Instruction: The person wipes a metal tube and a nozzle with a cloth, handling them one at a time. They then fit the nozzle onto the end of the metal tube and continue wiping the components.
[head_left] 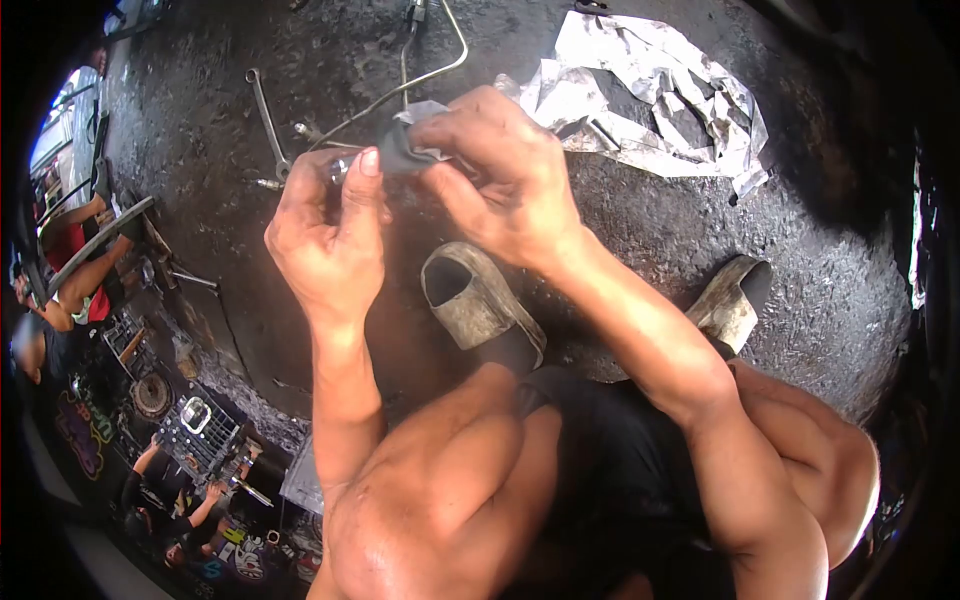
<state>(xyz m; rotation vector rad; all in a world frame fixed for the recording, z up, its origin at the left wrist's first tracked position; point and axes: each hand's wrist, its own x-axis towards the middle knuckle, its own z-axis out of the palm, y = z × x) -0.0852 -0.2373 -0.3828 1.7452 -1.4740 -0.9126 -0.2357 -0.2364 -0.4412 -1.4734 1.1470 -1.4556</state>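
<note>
Above the dark floor, my left hand (335, 225) is closed round a small shiny metal part (341, 170), its thumb pointing up. Close to its right, my right hand (500, 170) pinches a piece of grey cloth or sandpaper (405, 150), which touches the left fingertips. The far end of the metal part is hidden by the grey piece and fingers. Behind the hands, a bent thin metal pipe (430, 75) lies on the floor. A wrench (267, 120) is beyond my left hand. Crumpled silvery sheet (660, 100) spreads to the right of my right hand.
My feet wear worn slip-on shoes, the left shoe (470, 300) and the right shoe (728, 305). At the lower left, a person's arms reach to a metal engine block (198, 435). Another person sits at the far left, near a round gear (152, 396).
</note>
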